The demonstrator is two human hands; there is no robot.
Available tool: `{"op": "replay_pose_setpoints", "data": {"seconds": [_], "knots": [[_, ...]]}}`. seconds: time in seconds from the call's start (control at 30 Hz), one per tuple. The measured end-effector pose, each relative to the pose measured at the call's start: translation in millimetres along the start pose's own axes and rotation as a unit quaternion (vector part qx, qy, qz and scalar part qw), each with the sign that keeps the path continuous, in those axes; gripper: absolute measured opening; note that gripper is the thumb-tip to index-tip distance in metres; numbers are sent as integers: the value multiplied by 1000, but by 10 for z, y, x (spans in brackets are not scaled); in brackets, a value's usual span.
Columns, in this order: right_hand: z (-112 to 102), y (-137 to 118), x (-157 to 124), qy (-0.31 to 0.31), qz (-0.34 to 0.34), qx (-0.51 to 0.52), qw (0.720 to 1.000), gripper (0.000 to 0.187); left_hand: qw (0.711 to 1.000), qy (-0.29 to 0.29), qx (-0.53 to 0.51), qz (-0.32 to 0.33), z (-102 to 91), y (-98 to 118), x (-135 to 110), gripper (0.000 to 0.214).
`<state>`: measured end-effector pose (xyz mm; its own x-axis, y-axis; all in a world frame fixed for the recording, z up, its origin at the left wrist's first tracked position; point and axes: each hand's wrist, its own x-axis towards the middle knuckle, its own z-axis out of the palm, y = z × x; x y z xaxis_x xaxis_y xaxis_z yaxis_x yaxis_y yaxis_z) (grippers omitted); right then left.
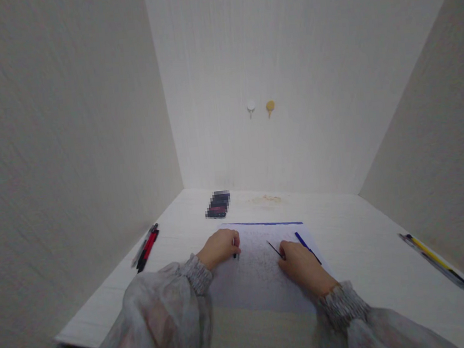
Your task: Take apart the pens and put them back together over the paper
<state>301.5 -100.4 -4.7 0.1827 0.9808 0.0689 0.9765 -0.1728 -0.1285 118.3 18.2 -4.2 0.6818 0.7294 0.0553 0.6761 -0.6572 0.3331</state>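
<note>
My left hand point(222, 246) is closed in a pinch above the left part of a paper sheet point(262, 293) with faint marks. A small dark-ended piece point(235, 255) shows below its fingertips; its kind is too small to tell. My right hand point(301, 264) is closed on a thin dark stick, like a pen refill point(274, 249), whose pale tip points up and left over the paper. Just beyond that hand lies a blue and black pen point(303, 242), its lower end close to the wrist. The two hands are apart.
Several pens, red, black and grey point(148, 249), lie along the left wall. A blurred dark phone point(217, 204) lies at the back. Yellow and grey pens point(434, 260) lie by the right wall. Two hooks point(270, 106) are on the back wall. Walls enclose the white desk point(347, 228).
</note>
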Motion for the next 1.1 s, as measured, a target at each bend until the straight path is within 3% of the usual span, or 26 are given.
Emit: {"op": "replay_pose_setpoints", "data": {"seconds": [0.3, 0.5, 0.67, 0.77, 0.83, 0.93, 1.0, 1.1], "knots": [[4, -4, 11, 1, -7, 0, 1000, 13, 1000, -3, 17, -10, -2, 64, -40, 19], [20, -9, 16, 5, -10, 24, 1000, 12, 1000, -25, -2, 19, 52, 103, -39, 12], [-29, -40, 37, 50, -4, 134, 990, 8, 996, 26, -43, 68, 61, 168, -32, 16], [-53, -75, 41, 64, -42, 264, 961, 6, 983, 61, -162, 56, 32, 218, -17, 16], [-46, -104, 35, 46, -59, 357, 931, 6, 951, 45, -302, 40, 13, 256, -8, 19], [-13, -150, 14, -4, -58, 467, 882, 7, 854, 25, -518, 30, 1, 315, -10, 18], [5, -178, -5, -30, -63, 508, 859, 6, 792, 40, -609, 25, -2, 348, -22, 17], [12, -206, -30, -59, -80, 534, 839, 6, 731, 45, -681, 12, -15, 375, -48, 29]]}}
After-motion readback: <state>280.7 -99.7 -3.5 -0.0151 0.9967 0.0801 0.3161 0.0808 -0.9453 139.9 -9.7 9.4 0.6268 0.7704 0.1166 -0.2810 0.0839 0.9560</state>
